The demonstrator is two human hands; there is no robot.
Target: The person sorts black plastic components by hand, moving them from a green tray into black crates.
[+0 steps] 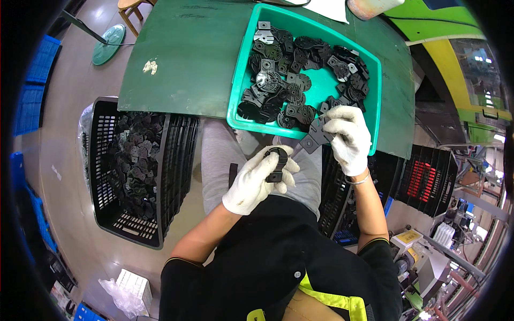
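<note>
My left hand (261, 179), in a white knit glove, is closed around a small black plastic part (276, 170) with a rounded top and a square tab. It is held above my lap. My right hand (348, 136), gloved too, pinches a flat black plastic piece (315, 137) with a square end and a round, slotted end. That piece is just over the near rim of a teal plastic tray (241, 80). Inside the tray many similar black parts (292, 96) lie in loose piles, some of them shining in the light. The bottom of the tray shows near its middle.
The tray stands on a green table (176, 59). A black slatted crate (160, 230) full of black parts is on the floor at left. More black crates (428, 179) stand at right, near machinery. A wooden stool (128, 8) and a round-based stand (110, 45) are far left.
</note>
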